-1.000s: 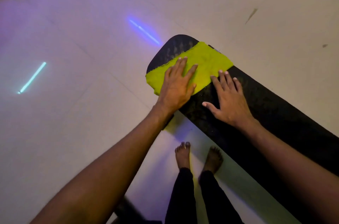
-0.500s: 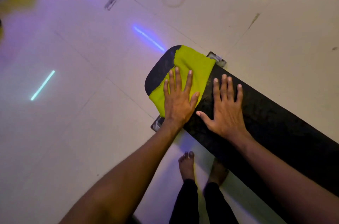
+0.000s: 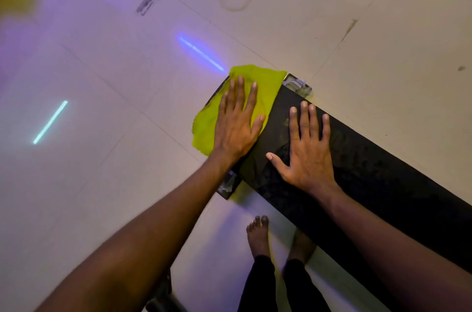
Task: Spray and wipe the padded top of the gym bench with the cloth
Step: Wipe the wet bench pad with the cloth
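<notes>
Cloth [image 3: 265,86] pressed flat at bench pad [image 3: 383,178] end by left hand [image 3: 236,125], fingers straight; right hand [image 3: 307,150] flat, splayed on pad.

- No text, label, brand, number or sign can be read anywhere, neither on the bench, on the cloth nor on the floor.

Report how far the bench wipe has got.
Done: cannot tell; the pad looks dark and mottled, possibly damp. In hand: the left hand presses the green cloth flat over the pad's end, while the right hand rests flat on the pad. Left: the long stretch towards the right. No spray bottle shows.
</notes>
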A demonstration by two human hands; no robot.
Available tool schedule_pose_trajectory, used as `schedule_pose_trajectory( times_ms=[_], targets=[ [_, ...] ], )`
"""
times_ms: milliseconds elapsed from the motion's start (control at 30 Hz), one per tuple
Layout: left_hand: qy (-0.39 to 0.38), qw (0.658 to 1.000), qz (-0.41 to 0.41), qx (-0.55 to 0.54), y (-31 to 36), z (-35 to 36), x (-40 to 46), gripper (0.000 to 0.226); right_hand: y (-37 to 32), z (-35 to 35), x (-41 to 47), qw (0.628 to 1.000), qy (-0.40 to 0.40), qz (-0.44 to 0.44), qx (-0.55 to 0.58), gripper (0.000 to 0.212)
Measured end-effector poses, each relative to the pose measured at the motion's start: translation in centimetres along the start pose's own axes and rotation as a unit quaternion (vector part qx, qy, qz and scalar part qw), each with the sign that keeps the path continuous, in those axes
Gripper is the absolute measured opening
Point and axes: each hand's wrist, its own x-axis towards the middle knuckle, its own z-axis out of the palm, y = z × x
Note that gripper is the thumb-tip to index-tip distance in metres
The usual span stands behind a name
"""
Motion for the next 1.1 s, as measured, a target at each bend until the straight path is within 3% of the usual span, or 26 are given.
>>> schedule_pose_trajectory(
  times_ms=[67, 133, 367, 433, 533, 600, 800, 867, 1033, 1100],
  targets=[
    [-0.012, 0.998, 0.055, -0.003, -0.7, -0.4, 2.9, 0.071, 0.2, 0.4, 0.0, 1.0, 0.007, 0.002, -0.001, 0.11],
    [-0.017, 0.998, 0.059, -0.003, -1.6, -0.5, 3.8, 0.07, 0.2, 0.7, 0.0, 1.0, 0.008, 0.002, 0.0, 0.11],
    [0.023, 0.99, -0.139, 0.003, 0.8, 1.0, -4.1, 0.07, 0.0, 0.3, 0.0, 1.0, 0.007, 0.008, 0.002, 0.11],
    [0.011, 0.995, -0.095, 0.003, 1.7, 1.2, -3.8, 0.071, -0.1, 0.2, -0.1, 1.0, 0.008, 0.007, 0.005, 0.109],
    [0.003, 0.998, 0.068, 0.008, -0.5, 0.4, 0.2, 0.071, 0.0, 0.3, 0.0, 1.0, 0.008, 0.005, 0.004, 0.11],
    [-0.003, 0.995, 0.103, 0.009, -2.5, -0.1, 1.9, 0.072, 0.1, 0.4, 0.0, 1.0, 0.005, 0.005, -0.001, 0.11],
    [0.024, 0.993, -0.115, -0.014, -1.7, 0.9, -4.1, 0.071, -0.2, 0.2, -0.1, 1.0, -0.001, 0.011, -0.005, 0.11],
    [0.015, 0.99, -0.138, -0.003, 0.7, 1.3, -5.3, 0.072, -0.4, -0.1, -0.1, 1.0, -0.006, 0.013, -0.002, 0.11],
    [-0.012, 0.998, 0.056, 0.006, -0.8, 0.2, 0.8, 0.072, 0.5, -0.3, -0.1, 1.0, -0.009, -0.006, 0.009, 0.108],
    [-0.004, 0.999, 0.04, -0.002, -2.6, -0.1, 1.7, 0.071, 1.6, -0.3, -0.7, 1.0, -0.012, -0.028, 0.008, 0.106]
  ],
)
